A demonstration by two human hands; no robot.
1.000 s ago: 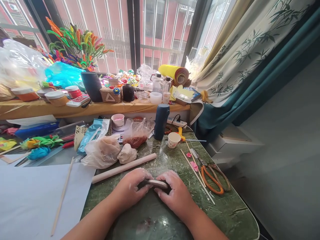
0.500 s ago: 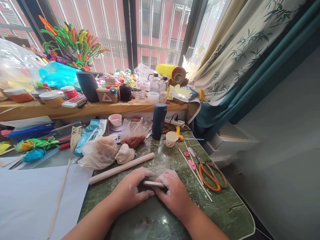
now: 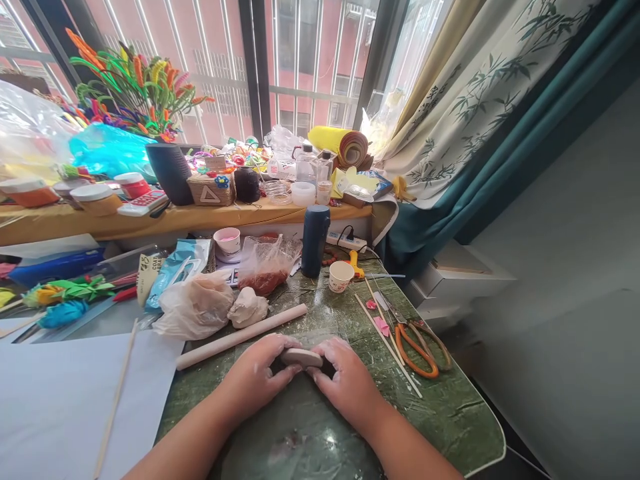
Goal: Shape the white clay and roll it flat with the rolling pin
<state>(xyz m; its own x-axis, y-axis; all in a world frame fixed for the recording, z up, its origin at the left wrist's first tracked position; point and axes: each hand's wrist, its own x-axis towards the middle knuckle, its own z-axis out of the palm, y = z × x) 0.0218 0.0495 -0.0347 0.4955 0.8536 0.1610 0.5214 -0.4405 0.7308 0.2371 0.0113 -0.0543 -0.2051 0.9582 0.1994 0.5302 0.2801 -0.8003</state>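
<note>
A flat, pale grey-brown slab of clay point(image 3: 301, 358) is held between both hands just above the green marbled table point(image 3: 450, 427). My left hand point(image 3: 255, 377) curls its fingers around the slab's left end. My right hand point(image 3: 345, 380) pinches its right end. Both hands are dusted white. A wooden rolling pin point(image 3: 241, 336) lies just beyond my left hand. Behind it sits a lump of pale clay point(image 3: 247, 309).
Orange-handled scissors point(image 3: 420, 343) and thin wooden sticks point(image 3: 387, 343) lie right of my hands. A paper cup point(image 3: 341, 276), a dark blue bottle point(image 3: 314, 241) and plastic bags point(image 3: 195, 307) stand farther back. White paper point(image 3: 50, 407) with a long stick point(image 3: 114, 400) covers the left. A cluttered sill runs behind.
My hands have kept their hold on the clay slab, lifting and turning it slightly between the fingers. The view has shifted a little to the right and down.
</note>
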